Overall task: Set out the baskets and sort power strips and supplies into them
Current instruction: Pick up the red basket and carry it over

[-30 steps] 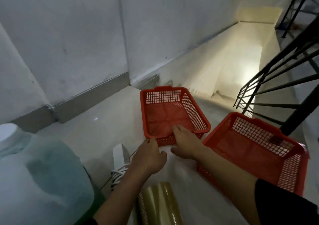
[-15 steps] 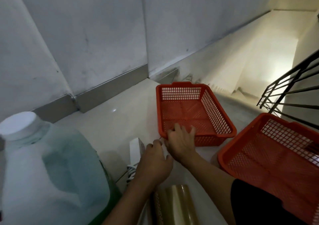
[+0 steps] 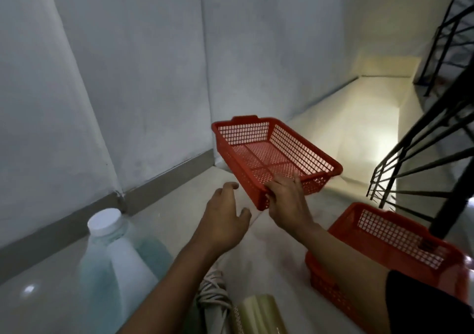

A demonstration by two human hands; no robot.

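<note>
Red plastic mesh basket (image 3: 275, 154), the shallow one you had flat on the floor a second ago, is now up in the air and tilted, its far end over the edge of the landing. Your left hand (image 3: 224, 221) has come off its near rim and hangs just beside it, fingers loosely spread and holding nothing. Your right hand (image 3: 288, 201) pinches the near rim, thumb outside and fingers over the edge, so it carries the whole weight alone. I judge you are re-siting this basket, so setting out is unfinished and sorting has not begun.

Going left to right along the pale glossy tiled floor (image 3: 166, 218): a translucent plastic jug with a white cap (image 3: 107, 269) stands at your left, then a white power strip with its cord coiled round it (image 3: 214, 297), then a roll of clear packing tape (image 3: 260, 315), all near your arms. A second red mesh basket (image 3: 392, 246) sits at your right, empty as far as I can see. Grey walls (image 3: 128, 77) with a metal skirting close the left; stairs drop away ahead, beside a black metal railing (image 3: 423, 154).
</note>
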